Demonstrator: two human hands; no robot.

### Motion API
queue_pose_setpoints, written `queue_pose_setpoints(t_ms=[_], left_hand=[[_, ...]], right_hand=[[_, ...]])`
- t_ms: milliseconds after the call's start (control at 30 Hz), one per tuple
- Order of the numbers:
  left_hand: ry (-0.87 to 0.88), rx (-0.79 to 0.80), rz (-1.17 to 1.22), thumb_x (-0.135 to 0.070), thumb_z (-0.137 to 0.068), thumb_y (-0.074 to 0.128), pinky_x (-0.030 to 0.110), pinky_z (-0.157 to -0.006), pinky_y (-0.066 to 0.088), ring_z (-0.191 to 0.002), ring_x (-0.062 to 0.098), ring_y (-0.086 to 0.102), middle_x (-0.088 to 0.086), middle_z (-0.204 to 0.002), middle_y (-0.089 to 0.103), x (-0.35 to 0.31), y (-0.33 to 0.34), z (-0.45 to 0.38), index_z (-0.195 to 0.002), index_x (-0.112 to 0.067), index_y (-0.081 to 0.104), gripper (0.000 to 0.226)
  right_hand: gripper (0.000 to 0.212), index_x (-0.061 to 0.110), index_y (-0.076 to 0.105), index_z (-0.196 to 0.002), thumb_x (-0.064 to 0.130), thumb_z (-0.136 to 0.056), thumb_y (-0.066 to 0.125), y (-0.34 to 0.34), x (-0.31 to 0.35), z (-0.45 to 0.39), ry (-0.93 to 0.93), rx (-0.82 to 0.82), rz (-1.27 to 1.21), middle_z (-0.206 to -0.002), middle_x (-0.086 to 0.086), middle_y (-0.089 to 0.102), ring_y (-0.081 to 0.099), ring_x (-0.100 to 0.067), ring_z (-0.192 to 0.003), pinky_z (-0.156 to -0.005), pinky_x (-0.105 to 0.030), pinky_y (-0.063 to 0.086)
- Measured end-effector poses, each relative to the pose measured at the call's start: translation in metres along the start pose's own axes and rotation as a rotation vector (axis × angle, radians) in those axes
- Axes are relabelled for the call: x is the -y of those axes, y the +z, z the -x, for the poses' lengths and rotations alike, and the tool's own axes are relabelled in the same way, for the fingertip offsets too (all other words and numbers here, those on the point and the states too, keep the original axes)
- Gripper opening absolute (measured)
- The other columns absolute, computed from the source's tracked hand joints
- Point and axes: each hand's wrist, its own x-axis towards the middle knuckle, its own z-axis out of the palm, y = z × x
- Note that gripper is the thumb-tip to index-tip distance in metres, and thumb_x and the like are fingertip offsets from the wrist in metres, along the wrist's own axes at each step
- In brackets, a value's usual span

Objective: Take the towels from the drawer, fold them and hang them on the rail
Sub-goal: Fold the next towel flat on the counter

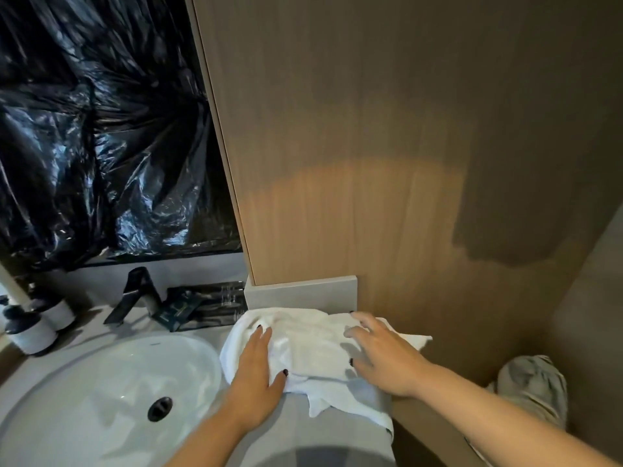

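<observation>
My left hand [258, 362] lies flat on the white towel [317, 352], fingers straight and together, thumb spread out to the side, palm pressing the cloth down on its left part. My right hand [384, 357] rests on the towel's right part with fingers spread and slightly bent, fingertips touching the cloth, not pinching any of it that I can see. The towel lies rumpled at the right end of the grey counter [293, 429], one corner drooping over the counter's right edge and another poking out toward the wooden wall [387, 146]. Its far edge sits against the low grey upstand [303, 293] at the back of the counter. To the left of the towel the white basin [101, 392] is sunk into the counter, its dark drain [160, 408] showing. Behind the basin, along the counter's back edge, stand a black tap [133, 294], a dark tray of packets [205, 306] and two dispenser bottles [33, 326]. Crinkled black plastic sheeting [101, 129] covers the wall above them.
</observation>
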Motion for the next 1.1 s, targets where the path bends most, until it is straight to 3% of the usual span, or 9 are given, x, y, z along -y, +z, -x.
queue_pose_setpoints(t_ms=[167,367,500,600,700,767,867,933,1100], left_hand=[[-0.122,-0.260,-0.082,-0.011,-0.094,0.058,0.042,-0.123,0.006,-0.151,0.034,0.001,0.019,-0.163,0.007,0.029,0.006,-0.030,-0.154,-0.003,0.019,0.072],[-0.396,-0.211,0.244,-0.018,-0.092,0.064,0.048,-0.113,0.035,-0.135,0.039,0.040,0.020,-0.149,0.039,0.061,0.014,-0.052,-0.148,0.001,0.027,0.069],[-0.473,-0.192,0.161,-0.017,-0.100,0.049,0.043,-0.085,0.046,-0.099,0.042,0.058,0.024,-0.104,0.064,0.085,0.004,-0.062,-0.100,0.001,0.059,0.020],[-0.540,-0.183,0.207,-0.013,-0.103,0.039,0.037,-0.076,0.037,-0.096,0.041,0.057,0.027,-0.103,0.063,0.093,-0.011,-0.074,-0.096,0.000,0.056,0.022],[-0.503,-0.265,0.331,-0.010,-0.104,0.035,0.037,-0.080,0.037,-0.100,0.039,0.056,0.021,-0.104,0.061,0.083,-0.022,-0.084,-0.108,0.005,0.058,0.027],[-0.497,-0.321,0.480,-0.008,-0.102,0.033,0.038,-0.074,0.039,-0.090,0.033,0.053,0.015,-0.091,0.057,0.066,-0.029,-0.086,-0.095,0.000,0.056,0.025],[-0.506,-0.368,0.742,-0.009,-0.098,0.034,0.037,-0.069,0.043,-0.080,0.029,0.053,0.018,-0.087,0.058,0.033,-0.047,-0.090,-0.089,-0.001,0.056,0.024],[-0.498,-0.384,0.921,-0.012,-0.101,0.038,0.044,-0.080,0.048,-0.088,0.031,0.057,0.019,-0.096,0.062,0.009,-0.066,-0.094,-0.096,-0.002,0.060,0.025],[-0.420,-0.369,1.192,-0.024,-0.100,0.049,0.042,-0.084,0.052,-0.089,0.028,0.065,0.007,-0.095,0.070,-0.048,-0.121,-0.104,-0.090,-0.020,0.067,0.022]], right_hand=[[0.060,0.019,0.033,-0.145,0.036,-0.092,0.054,0.042,0.005,-0.029,-0.001,0.085,0.039,-0.157,-0.003,0.017,0.014,-0.027,-0.145,-0.114,-0.034,0.023],[0.084,0.022,0.008,-0.155,0.044,-0.090,0.057,0.071,0.007,-0.052,0.186,0.170,0.092,-0.161,-0.006,0.011,0.017,-0.028,-0.147,-0.117,-0.043,0.024],[0.049,0.023,0.036,-0.146,0.032,-0.098,0.043,0.071,0.007,-0.061,0.185,0.149,0.141,-0.148,-0.007,0.038,0.041,-0.027,-0.130,-0.105,-0.038,0.037],[0.032,0.021,0.056,-0.127,0.023,-0.098,0.043,0.057,0.009,-0.070,0.191,0.068,0.126,-0.124,-0.004,0.057,0.055,-0.024,-0.113,-0.088,-0.033,0.042],[0.015,0.015,0.057,-0.104,0.020,-0.097,0.044,0.041,0.012,-0.081,0.250,-0.090,0.011,-0.108,-0.005,0.062,0.060,-0.026,-0.098,-0.077,-0.036,0.044],[0.014,0.012,0.057,-0.099,0.020,-0.098,0.045,0.027,0.015,-0.086,0.307,-0.227,-0.071,-0.101,-0.006,0.063,0.059,-0.027,-0.089,-0.074,-0.038,0.047],[0.016,0.011,0.061,-0.103,0.015,-0.099,0.046,0.002,0.023,-0.089,0.317,-0.440,-0.279,-0.097,-0.004,0.063,0.058,-0.023,-0.088,-0.074,-0.037,0.047],[0.019,0.018,0.061,-0.112,0.018,-0.101,0.046,-0.020,0.029,-0.090,0.295,-0.543,-0.383,-0.101,0.003,0.062,0.057,-0.016,-0.091,-0.072,-0.028,0.043],[0.027,0.034,0.051,-0.122,0.026,-0.097,0.056,-0.077,0.047,-0.086,0.187,-0.788,-0.573,-0.113,0.016,0.058,0.058,-0.009,-0.106,-0.072,-0.006,0.041]])
